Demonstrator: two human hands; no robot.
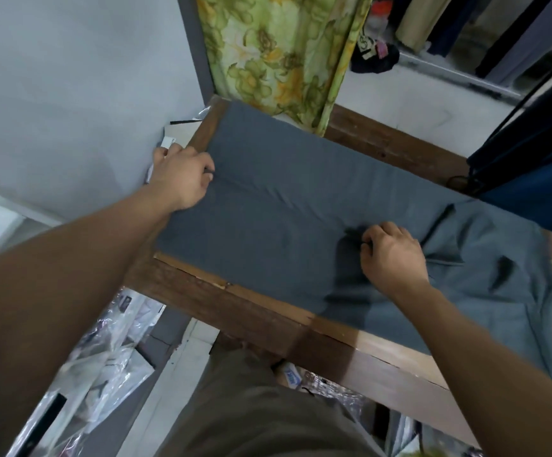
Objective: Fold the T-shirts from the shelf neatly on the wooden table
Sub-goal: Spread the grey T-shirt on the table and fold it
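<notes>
both hands are set on the shirt (pixel 284 209), well apart along its length. the left hand (pixel 182 179) is placed at the shirt's far-left end, by the table's corner, with its fingers curled round the edge of the cloth. the right hand (pixel 393 255) is placed past the middle, toward the right, and a small ridge of fabric is pinched under its curled fingers. neither hand is laid flat.

the shirt is spread on the table (pixel 235 301) as 1 long band, with its long axis run from the far-left corner to the near right. the stretch between the 2 hands is smooth and narrow, so 1 lengthwise fold is judged done. the part to the right of the right hand, where seams and a sleeve can be made out, is wider and rumpled.

the rumpled end lies beyond the right hand, which is much the nearer to it. the left end is pinned, so any crosswise fold is judged to run along the long axis.

a flowered curtain (pixel 278 54) is hung at the table's far edge, and plastic bags (pixel 103 357) are seen on the floor below.
</notes>
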